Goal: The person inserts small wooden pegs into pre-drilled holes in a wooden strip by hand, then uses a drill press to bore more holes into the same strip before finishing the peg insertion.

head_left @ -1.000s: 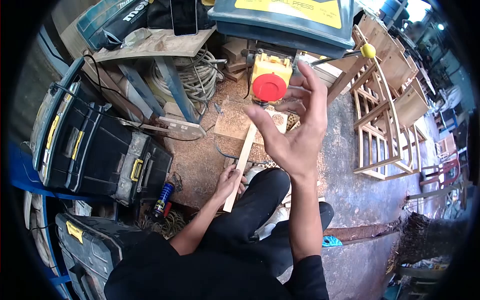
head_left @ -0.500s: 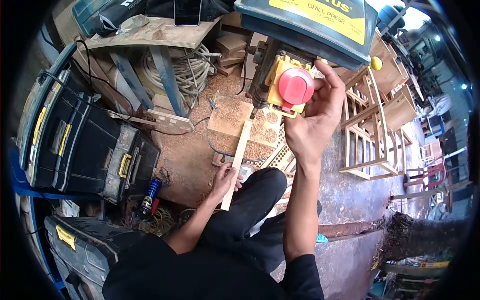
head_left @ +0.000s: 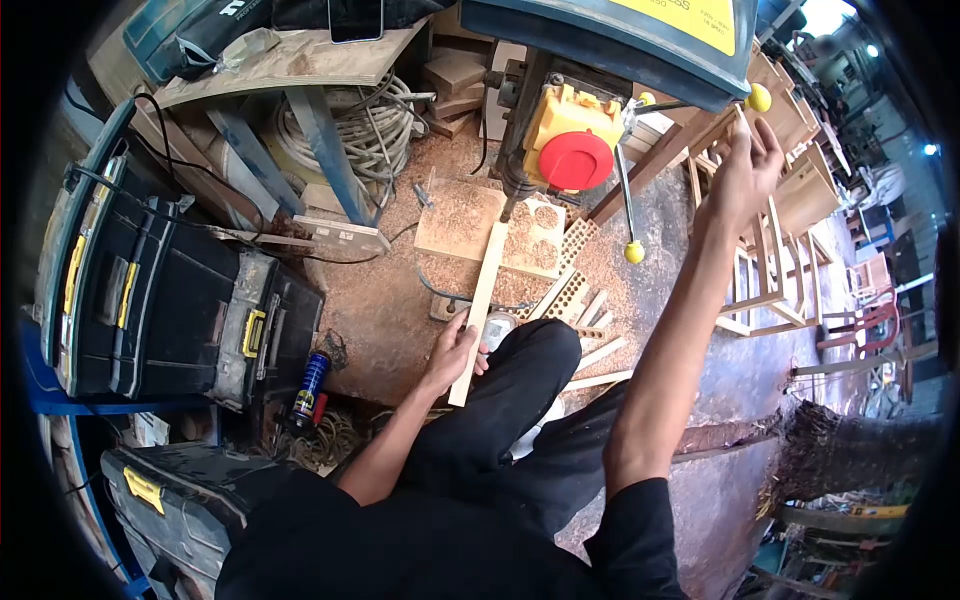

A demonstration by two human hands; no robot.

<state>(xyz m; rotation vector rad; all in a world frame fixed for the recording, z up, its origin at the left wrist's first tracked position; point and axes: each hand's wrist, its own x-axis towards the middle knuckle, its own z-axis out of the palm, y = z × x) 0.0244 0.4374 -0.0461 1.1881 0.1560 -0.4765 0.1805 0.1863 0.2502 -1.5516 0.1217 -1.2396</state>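
Observation:
My left hand (head_left: 455, 352) is closed around the lower part of a pale wooden strip (head_left: 484, 290). The strip's far end lies on a sawdust-covered wooden block (head_left: 455, 232), close under the chuck (head_left: 517, 180) of the drill press (head_left: 610, 40). My right hand (head_left: 745, 172) is raised on the right with its fingers apart, just below a yellow knob (head_left: 759, 97) on a feed handle. Another handle ends in a lower yellow knob (head_left: 634, 252). Between chuck and handles sits the yellow switch box with a red stop button (head_left: 576, 161).
Black toolboxes (head_left: 180, 290) stand at the left, with a blue spray can (head_left: 311, 388) beside them. Coiled cable (head_left: 365, 135) hangs under a small bench (head_left: 300, 75). Strips with rows of holes (head_left: 572, 290) lie by the press. Wooden frames (head_left: 770, 270) stand at the right.
My right hand has left the red stop button and moved right and up to the yellow knob. My left hand still holds the wooden strip in about the same place.

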